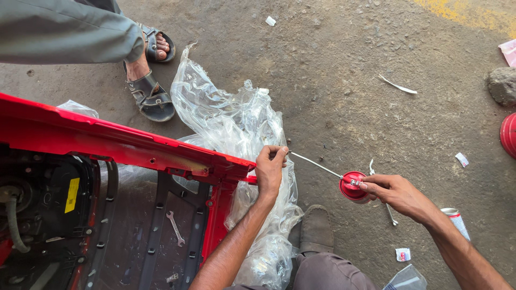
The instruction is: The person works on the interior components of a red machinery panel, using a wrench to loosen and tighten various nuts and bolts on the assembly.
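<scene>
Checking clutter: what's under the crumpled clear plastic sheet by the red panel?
Under the crumpled clear plastic sheet only grey concrete floor shows through. Its lower folds, beside the red metal body panel, are too bunched to see through.

The right hand (pixel 395 193) is gripping a small red oil can (pixel 352 186), its thin spout (pixel 316 164) running toward ten o'clock into the left hand (pixel 270 167), which is resting at the corner of the red vehicle frame (pixel 129 146). Crumpled clear plastic (pixel 236 123) is lying at twelve o'clock of that hand, and what is probably a spanner (pixel 175 227) at seven o'clock.
</scene>
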